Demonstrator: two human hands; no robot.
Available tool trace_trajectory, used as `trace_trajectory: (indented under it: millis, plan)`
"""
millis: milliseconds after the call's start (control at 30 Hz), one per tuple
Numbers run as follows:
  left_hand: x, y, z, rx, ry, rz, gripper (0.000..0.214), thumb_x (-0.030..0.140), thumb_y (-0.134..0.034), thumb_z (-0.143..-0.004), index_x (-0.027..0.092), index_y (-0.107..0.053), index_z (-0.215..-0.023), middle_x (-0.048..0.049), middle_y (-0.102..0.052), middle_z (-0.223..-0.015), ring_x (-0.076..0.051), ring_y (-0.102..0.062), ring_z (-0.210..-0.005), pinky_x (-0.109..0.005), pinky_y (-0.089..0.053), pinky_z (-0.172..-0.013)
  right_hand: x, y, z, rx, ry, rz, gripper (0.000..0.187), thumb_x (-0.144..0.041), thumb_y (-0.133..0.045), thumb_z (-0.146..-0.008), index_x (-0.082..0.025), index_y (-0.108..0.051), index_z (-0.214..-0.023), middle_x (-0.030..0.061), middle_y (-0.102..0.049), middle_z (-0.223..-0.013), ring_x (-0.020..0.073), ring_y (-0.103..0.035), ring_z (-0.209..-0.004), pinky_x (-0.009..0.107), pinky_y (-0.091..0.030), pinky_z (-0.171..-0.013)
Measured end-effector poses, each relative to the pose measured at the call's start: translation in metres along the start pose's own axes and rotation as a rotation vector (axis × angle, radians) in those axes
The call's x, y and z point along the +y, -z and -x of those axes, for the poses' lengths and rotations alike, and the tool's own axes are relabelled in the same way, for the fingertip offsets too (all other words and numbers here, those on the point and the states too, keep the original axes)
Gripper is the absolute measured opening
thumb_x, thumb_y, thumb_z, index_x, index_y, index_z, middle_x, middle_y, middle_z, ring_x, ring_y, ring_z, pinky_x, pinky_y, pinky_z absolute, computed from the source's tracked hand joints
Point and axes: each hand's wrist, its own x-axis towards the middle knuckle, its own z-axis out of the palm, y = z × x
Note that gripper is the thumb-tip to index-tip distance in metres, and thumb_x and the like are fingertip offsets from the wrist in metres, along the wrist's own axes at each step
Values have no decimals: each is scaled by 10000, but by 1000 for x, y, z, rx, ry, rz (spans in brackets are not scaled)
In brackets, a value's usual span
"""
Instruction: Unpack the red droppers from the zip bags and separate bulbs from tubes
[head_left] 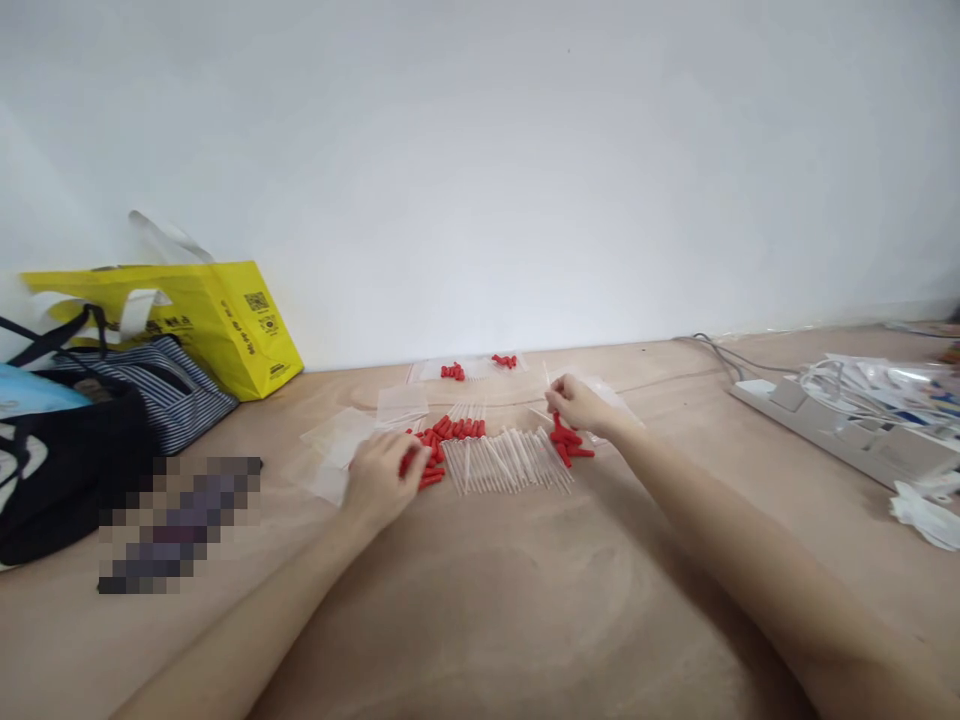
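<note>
My left hand (384,475) is low over the left end of a heap of small red cylindrical pieces (431,478), fingers curled and thumb bent in around a red piece (407,462). Part of that grip is hidden. My right hand (579,403) pinches a thin pale stick (547,374), which points up past the fingertips. Beneath it lies a second heap of red pieces (571,450). Between the hands, many thin pale sticks (499,462) lie side by side in a flat row. Behind them, several sticks with red ends (461,427) fan out.
Clear plastic bags (328,455) lie by my left hand; another bag at the back (480,370) carries red-ended pieces. A yellow bag (259,330), striped pouch (191,395) and black bag (120,450) stand left. At right are a white power strip (840,425) and cables (716,350).
</note>
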Motion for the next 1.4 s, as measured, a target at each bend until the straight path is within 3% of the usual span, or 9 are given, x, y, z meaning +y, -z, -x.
trace_trajectory:
  millis: [33, 100, 200, 333, 467, 567, 667, 800, 1400]
  plan:
    - [12, -5, 0, -7, -72, 55, 226, 315, -418, -820, 193, -583, -727, -33, -632, -772, -180, -535, -773, -314, -372, -750, -4, -7, 7, 5, 35, -82, 164, -233, -350, -819, -177, -400, -965, 26, -635, -804, 100, -601, -666, 194, -443, -569]
    - [34, -15, -1, -6, -142, 128, 197, 289, -436, -827, 200, -611, -840, -33, -644, -846, -182, -531, -836, -324, -359, -772, -11, -25, 21, -8, 143, -543, 231, -231, -452, -757, -205, -327, -949, -29, -605, -719, 96, -586, -572, 212, -453, -537]
    - [54, -26, -5, -20, -167, 199, 228, 293, -450, -835, 210, -594, -991, -28, -650, -906, -180, -527, -881, -330, -347, -783, -23, -53, 37, -73, 221, -1036, 351, -310, -582, -668, -233, -296, -857, -75, -576, -644, 99, -577, -513, 247, -473, -542]
    - [58, -33, -11, -34, -120, 199, 218, 280, -430, -853, 207, -620, -929, -19, -669, -830, -166, -552, -789, -334, -338, -736, -27, -67, 47, -166, 235, -1260, 386, -428, -656, -608, -217, -370, -760, -40, -610, -660, 113, -597, -564, 285, -486, -602]
    - [48, -32, -10, 28, -151, 120, 184, 258, -451, -847, 222, -630, -872, 3, -684, -804, -169, -558, -784, -370, -305, -782, -14, -56, 48, 19, 262, -1041, 303, -417, -686, -595, -181, -524, -695, 4, -633, -675, 136, -591, -627, 294, -465, -636]
    - [44, -31, -8, 84, -204, 57, 160, 254, -475, -835, 235, -632, -860, 8, -690, -796, -173, -557, -773, -397, -288, -814, -7, -49, 53, 151, 410, -572, 223, -398, -603, -710, -184, -625, -765, 45, -661, -776, 167, -583, -748, 338, -403, -753]
    - [46, -33, -8, 128, -265, 24, 145, 265, -493, -826, 246, -635, -851, 8, -692, -795, -171, -555, -758, -409, -287, -837, -10, -50, 63, 197, 633, -14, 207, -343, -487, -824, -233, -646, -898, 46, -665, -831, 179, -536, -849, 409, -240, -893]
    - [51, -35, -7, 120, -353, 44, 145, 252, -490, -824, 241, -634, -843, 9, -690, -795, -161, -559, -771, -398, -301, -875, -15, -60, 71, 279, 742, 351, 250, -249, -387, -870, -243, -620, -959, 40, -641, -767, 165, -487, -806, 412, -158, -892]
    - [51, -29, 0, 63, -392, 15, 286, 52, -414, -691, 237, -614, -779, -7, -677, -757, -194, -575, -803, -557, -145, -971, -9, -66, 75, 339, 811, 341, 227, -194, -409, -830, -266, -619, -879, -6, -587, -651, 152, -431, -742, 394, -134, -862]
